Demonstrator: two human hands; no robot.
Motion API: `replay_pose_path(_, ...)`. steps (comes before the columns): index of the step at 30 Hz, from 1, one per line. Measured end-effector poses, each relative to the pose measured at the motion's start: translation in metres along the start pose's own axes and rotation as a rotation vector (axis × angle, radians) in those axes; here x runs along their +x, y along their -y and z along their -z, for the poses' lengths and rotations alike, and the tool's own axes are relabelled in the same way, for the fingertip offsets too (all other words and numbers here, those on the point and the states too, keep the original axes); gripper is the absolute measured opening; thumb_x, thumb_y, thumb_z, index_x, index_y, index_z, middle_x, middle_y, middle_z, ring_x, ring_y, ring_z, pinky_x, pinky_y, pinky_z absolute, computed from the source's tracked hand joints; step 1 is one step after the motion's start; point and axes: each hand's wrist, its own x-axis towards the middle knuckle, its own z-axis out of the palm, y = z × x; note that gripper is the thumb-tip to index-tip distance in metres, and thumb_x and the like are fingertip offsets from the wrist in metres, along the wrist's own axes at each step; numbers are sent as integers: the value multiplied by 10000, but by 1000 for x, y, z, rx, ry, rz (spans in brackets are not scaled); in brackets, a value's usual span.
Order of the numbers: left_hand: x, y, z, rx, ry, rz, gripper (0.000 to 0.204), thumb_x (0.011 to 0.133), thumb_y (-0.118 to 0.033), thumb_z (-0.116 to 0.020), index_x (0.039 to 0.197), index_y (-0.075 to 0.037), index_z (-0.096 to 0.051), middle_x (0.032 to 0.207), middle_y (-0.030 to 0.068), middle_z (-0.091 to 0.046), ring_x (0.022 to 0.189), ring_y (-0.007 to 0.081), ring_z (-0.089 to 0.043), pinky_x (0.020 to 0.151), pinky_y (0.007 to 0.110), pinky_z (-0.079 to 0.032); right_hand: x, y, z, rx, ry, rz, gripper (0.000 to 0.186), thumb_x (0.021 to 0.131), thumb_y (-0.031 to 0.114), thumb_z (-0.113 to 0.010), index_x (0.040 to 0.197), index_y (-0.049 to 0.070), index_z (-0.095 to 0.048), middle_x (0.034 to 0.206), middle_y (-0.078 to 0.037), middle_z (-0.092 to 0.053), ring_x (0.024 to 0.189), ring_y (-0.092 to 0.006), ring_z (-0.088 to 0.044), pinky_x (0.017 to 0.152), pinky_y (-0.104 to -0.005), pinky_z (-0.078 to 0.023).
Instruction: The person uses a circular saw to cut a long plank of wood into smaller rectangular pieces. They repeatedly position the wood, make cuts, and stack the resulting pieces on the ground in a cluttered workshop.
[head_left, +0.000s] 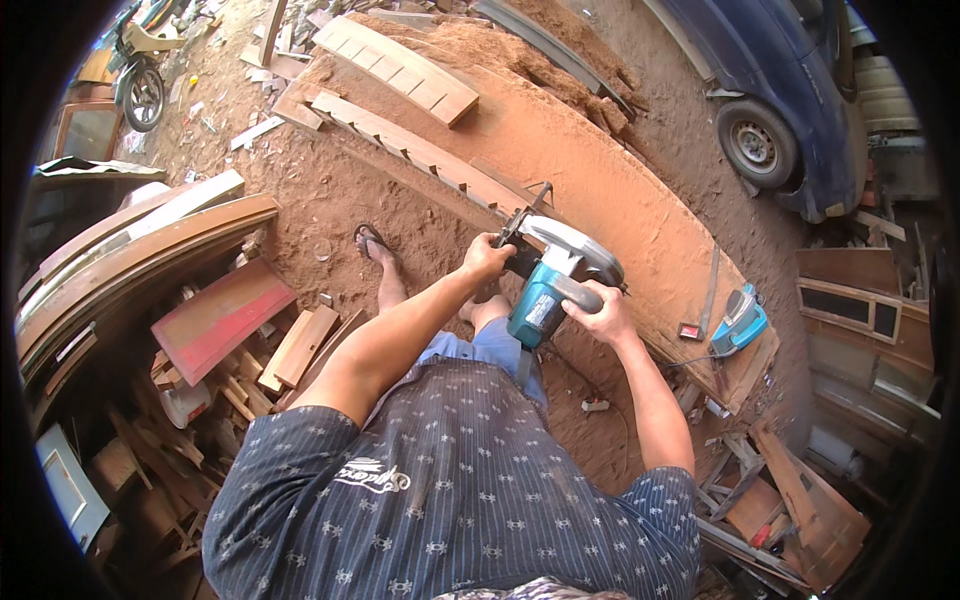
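A teal circular saw (541,303) with a silver blade guard is held in front of my body, at the near edge of a dusty wooden worktop (620,215). My right hand (603,313) is wrapped around its dark rear handle. My left hand (487,258) grips the black base part at the saw's left side. A long wooden beam (410,150) with several notches along it runs from the saw toward the far left. Beyond it lies a wider board (400,70) with several crosswise lines. The blade's lower edge and its contact with the wood are hidden.
A teal power planer (740,322), a flat bar (711,290) and a small red-and-black box (689,331) lie at the worktop's right end. A cord trails over the ground. Stacked boards (150,245) stand left; a blue vehicle (770,80) is far right.
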Motion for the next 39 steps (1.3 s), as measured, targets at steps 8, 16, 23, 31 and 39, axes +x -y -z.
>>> replay_pose_path(8, 2, -4, 24, 152, 12, -16, 390, 835, -292, -737, 1040, 38, -701, 859, 149, -725, 676, 210, -702, 641, 346, -569, 11, 5, -12, 16, 13, -15, 342, 806, 301, -821, 984, 22, -734, 856, -126, -748, 787, -190, -712, 745, -341, -554)
replay_pose_path(16, 22, 5, 43, 195, 3, -23, 375, 847, -345, -712, 954, 14, -726, 745, 98, -713, 627, 192, -684, 609, 343, -543, 25, 7, -28, -44, -6, 14, 364, 782, 351, -823, 983, 60, -737, 892, -154, -749, 812, -266, -733, 749, -371, -559)
replay_pose_path(23, 21, 5, 55, 187, 19, -27, 371, 859, -367, -703, 907, 0, -721, 715, 86, -694, 600, 176, -665, 569, 335, -527, 29, 30, -33, -50, 11, 10, 315, 794, 295, -806, 970, 45, -729, 854, -151, -737, 775, -258, -722, 725, -370, -549)
replay_pose_path(31, 22, -1, 72, 177, 19, -10, 386, 838, -351, -723, 987, 5, -725, 764, 100, -703, 634, 186, -676, 600, 339, -549, 41, 35, -46, -44, 1, 32, 268, 800, 232, -794, 962, 32, -721, 821, -132, -726, 736, -220, -699, 710, -353, -542)
replay_pose_path(39, 24, -11, 91, 197, 37, -32, 366, 826, -367, -708, 904, -10, -736, 718, 99, -691, 610, 188, -669, 583, 348, -540, 52, 47, -53, -40, 2, 25, 269, 798, 226, -795, 970, 31, -726, 827, -120, -730, 748, -197, -689, 724, -343, -541)
